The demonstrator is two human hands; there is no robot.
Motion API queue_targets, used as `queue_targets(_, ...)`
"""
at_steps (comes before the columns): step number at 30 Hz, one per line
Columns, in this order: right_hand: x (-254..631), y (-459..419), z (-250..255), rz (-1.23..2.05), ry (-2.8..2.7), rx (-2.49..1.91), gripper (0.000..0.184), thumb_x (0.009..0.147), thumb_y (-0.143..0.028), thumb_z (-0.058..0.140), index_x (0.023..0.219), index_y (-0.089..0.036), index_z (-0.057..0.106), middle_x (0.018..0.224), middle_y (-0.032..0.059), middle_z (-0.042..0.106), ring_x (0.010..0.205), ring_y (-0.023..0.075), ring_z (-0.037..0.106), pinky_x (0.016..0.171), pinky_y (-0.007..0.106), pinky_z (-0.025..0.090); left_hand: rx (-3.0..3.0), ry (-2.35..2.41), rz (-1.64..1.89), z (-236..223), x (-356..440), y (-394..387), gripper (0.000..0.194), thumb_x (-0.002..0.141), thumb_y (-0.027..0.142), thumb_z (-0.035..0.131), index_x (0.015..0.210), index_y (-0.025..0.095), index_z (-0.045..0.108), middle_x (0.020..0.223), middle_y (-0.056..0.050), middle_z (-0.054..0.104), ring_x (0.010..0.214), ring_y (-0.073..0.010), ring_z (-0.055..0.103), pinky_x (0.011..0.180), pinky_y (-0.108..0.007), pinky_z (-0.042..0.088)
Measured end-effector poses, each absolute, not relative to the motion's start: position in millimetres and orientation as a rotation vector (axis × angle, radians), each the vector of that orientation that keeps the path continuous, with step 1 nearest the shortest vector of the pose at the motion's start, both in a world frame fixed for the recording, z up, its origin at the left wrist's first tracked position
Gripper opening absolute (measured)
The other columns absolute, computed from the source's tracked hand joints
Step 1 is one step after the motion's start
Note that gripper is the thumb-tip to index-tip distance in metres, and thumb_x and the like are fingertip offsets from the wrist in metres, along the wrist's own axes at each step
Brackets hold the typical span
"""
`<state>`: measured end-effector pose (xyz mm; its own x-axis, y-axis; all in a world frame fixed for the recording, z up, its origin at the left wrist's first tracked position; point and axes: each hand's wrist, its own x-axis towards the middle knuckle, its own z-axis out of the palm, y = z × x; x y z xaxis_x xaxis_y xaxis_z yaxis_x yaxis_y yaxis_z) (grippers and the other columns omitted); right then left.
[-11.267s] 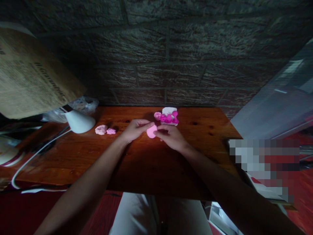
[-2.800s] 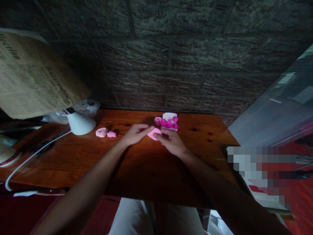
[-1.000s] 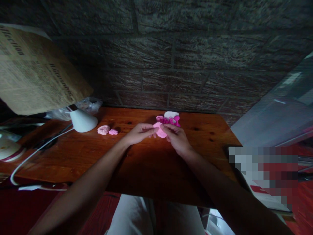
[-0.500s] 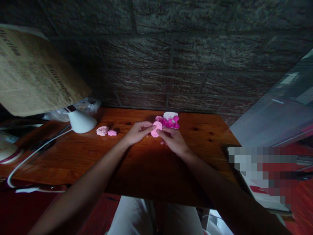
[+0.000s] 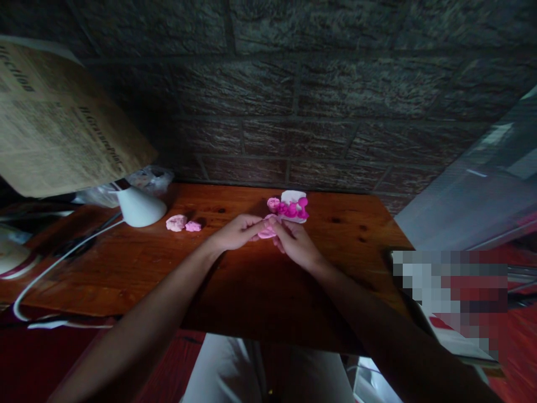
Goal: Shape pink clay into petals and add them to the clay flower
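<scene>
A flattened piece of light pink clay (image 5: 267,232) is pinched between my left hand (image 5: 237,232) and my right hand (image 5: 294,244) just above the wooden table (image 5: 235,280). Both hands are closed on it with thumbs and fingertips meeting, and most of the clay is hidden by the fingers. Right behind the hands lies a white block (image 5: 292,197) with several bright magenta clay roses (image 5: 291,209) on it.
Two pale pink clay lumps (image 5: 183,224) lie to the left on the table, next to a white lamp base (image 5: 139,207) with its cable (image 5: 54,267). A crumpled plastic bag (image 5: 147,179) sits by the brick wall. A printed paper sheet (image 5: 62,134) hangs at the upper left.
The pink clay disc, earlier held up facing me between the fingertips, is now folded lower between my fingers and shows less. My hands have stayed in the same spot.
</scene>
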<state>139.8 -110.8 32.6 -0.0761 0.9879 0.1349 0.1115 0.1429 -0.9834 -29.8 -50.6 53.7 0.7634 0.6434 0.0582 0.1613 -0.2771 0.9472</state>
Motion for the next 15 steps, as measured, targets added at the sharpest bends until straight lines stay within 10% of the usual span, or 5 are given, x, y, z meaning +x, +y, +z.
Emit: queue_targets(15,140.3,-108.6,25.5,1.072,-1.414,-1.178,0.049,0.088,-0.068,0.05,0.073,-0.021,0.057,0.054,-0.0058,0.044,0.048,0.0106,0.039,0.05,0.026,0.03,1.712,0.684,0.416,58.3,-34.1,-50.8,0.045,0.08,0.055,0.071,0.076,0.01,0.066,0.06,0.001,0.057,0.055,-0.0086,0.048,0.054,-0.022,0.034)
